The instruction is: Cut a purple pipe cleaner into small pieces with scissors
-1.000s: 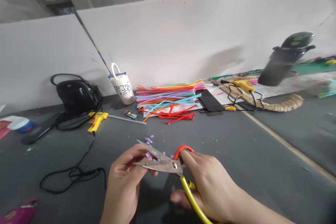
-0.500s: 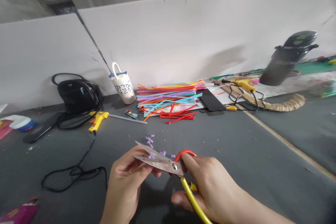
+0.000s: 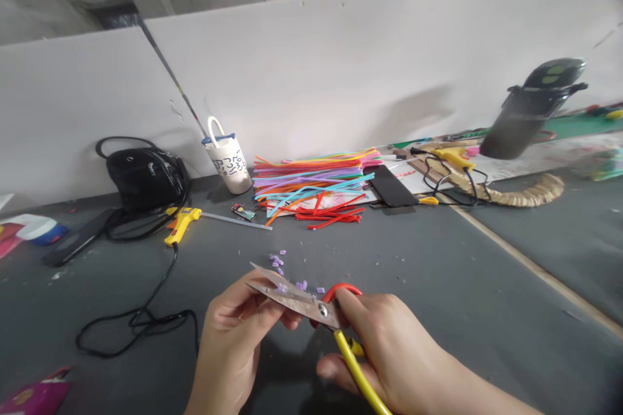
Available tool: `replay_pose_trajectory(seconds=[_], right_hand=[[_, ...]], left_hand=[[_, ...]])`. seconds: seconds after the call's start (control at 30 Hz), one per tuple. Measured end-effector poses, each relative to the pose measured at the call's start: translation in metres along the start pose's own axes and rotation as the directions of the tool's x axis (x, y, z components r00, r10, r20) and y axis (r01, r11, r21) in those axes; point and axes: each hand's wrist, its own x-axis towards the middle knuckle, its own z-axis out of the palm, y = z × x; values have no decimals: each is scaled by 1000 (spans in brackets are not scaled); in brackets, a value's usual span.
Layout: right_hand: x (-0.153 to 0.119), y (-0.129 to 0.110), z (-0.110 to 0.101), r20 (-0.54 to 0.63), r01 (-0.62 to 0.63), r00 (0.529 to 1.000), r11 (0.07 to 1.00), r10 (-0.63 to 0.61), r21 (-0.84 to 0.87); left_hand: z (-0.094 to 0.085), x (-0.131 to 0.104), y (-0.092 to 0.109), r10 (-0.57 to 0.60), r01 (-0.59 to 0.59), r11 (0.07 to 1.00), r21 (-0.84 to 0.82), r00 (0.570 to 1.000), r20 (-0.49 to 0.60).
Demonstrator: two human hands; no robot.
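Observation:
My right hand (image 3: 389, 343) is closed on a pair of scissors (image 3: 311, 305) with one red and one yellow handle. The blades point left, slightly apart, across the fingertips of my left hand (image 3: 238, 331). Those fingers are pinched together, and a small purple piece (image 3: 281, 287), which looks like pipe cleaner, shows at their tips between the blades. The blades and fingers cover most of it. Beyond the blades, several short purple cuttings (image 3: 276, 261) lie scattered on the dark table (image 3: 462, 311).
Coloured pipe cleaners (image 3: 316, 175) are stacked at the back, with loose red ones (image 3: 331, 214) in front. A yellow glue gun (image 3: 182, 224), its cord (image 3: 141, 318), a black bag (image 3: 146, 175) and a white cup (image 3: 228, 165) are at left. A phone (image 3: 392, 185) and dark bottle (image 3: 533, 110) stand right.
The scissor blades have closed partway, narrowing the gap between their tips. My left hand has hardly moved and stays pinched.

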Motion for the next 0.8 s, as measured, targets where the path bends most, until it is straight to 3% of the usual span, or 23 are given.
replay_pose_trajectory(seconds=[0.57,0.8], right_hand=[[0,-1,-1,60,-53,997,998,56,-38],[1,2,2,36,-51,998,992,55,-114]], left_hand=[[-1,-1,3,-88,86,996,-30,995,-43],[-2,0,4,-113,113,993,-30,994,-9]])
